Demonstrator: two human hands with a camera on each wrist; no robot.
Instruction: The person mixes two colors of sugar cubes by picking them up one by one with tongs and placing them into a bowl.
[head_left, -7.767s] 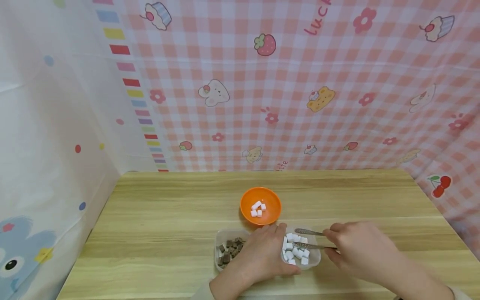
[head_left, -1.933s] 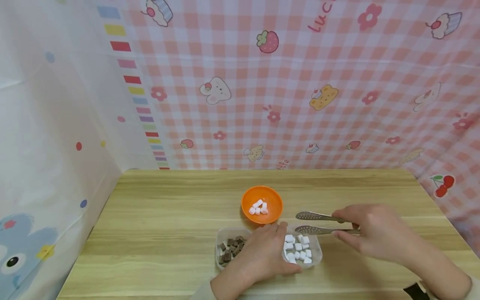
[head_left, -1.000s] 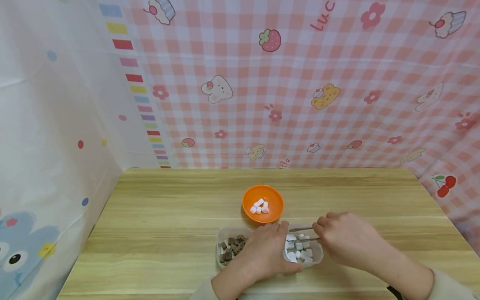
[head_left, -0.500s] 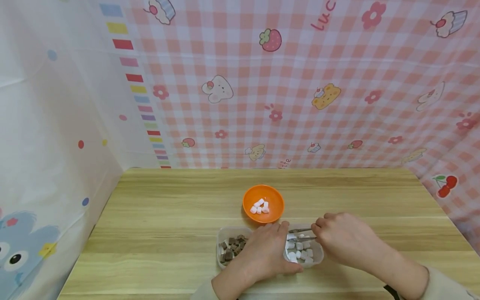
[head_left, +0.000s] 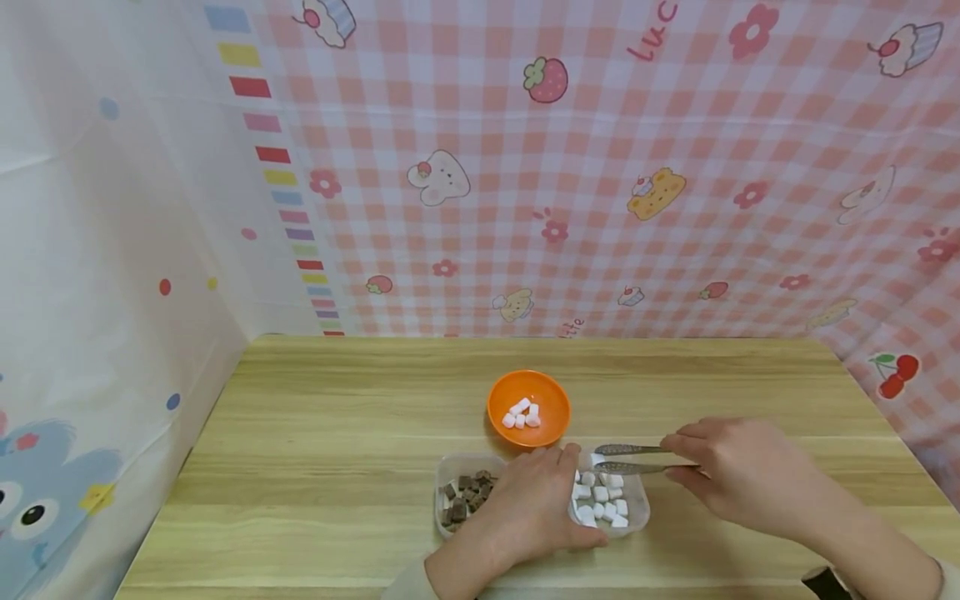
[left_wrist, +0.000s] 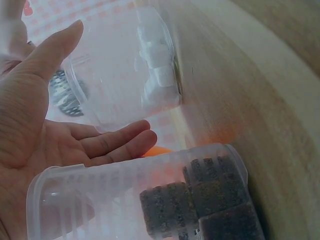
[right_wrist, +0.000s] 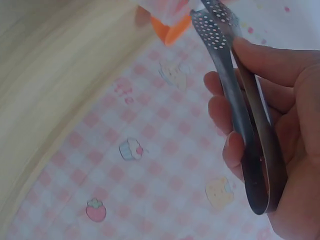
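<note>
My right hand [head_left: 738, 467] grips metal tongs [right_wrist: 235, 100] with perforated tips. A small white piece shows between the tips, over the far side of a clear plastic container [head_left: 639, 508] of white, marshmallow-like cubes [head_left: 600, 493]. Spanning that container's left end is my left hand [head_left: 525, 504], thumb along the near side and fingertips at the far side. In the left wrist view its fingers [left_wrist: 117, 145] lie between this container and a second clear container [left_wrist: 115, 172] of brown cubes [head_left: 467, 497]. Just behind them stands an orange bowl [head_left: 552, 425] with several white cubes.
The wooden table [head_left: 315, 467] meets a pink checked cloth [head_left: 480, 208] at the back. A white cloth [head_left: 97, 250] with coloured dots hangs at the left.
My right hand dipped the tongs among the white cubes and has now drawn them up and right, with a white piece at the tips. My left hand stays put.
</note>
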